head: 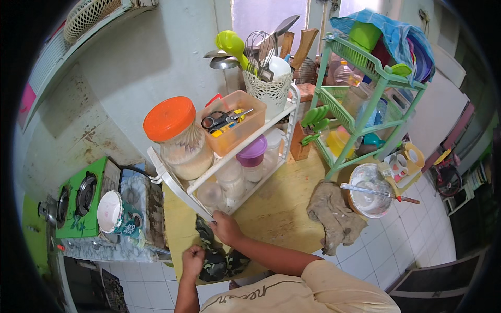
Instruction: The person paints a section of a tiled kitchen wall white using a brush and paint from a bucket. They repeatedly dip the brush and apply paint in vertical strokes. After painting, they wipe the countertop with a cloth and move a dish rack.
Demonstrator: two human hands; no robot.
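Observation:
My right hand (226, 228) is closed on the lower front corner of a white two-tier rack (235, 156) standing on a yellow tabletop (274, 211). Nearer to me, my left hand (193, 259) has curled fingers beside a dark camouflage-patterned cloth (214, 264); whether it grips the cloth is hidden. On the rack's upper tier are a glass jar with an orange lid (169, 119), an orange plastic box (235, 133) holding scissors, and a white utensil basket (270, 92). Several plastic containers, one with a purple lid (251, 150), stand below.
A green stove (84, 199) and a paint bucket (113, 215) are at left. To the right are a brown rag (334, 215), a white-smeared bucket (370, 187) with a brush (387, 178) across it, and a green plastic shelf (362, 117) holding kitchenware.

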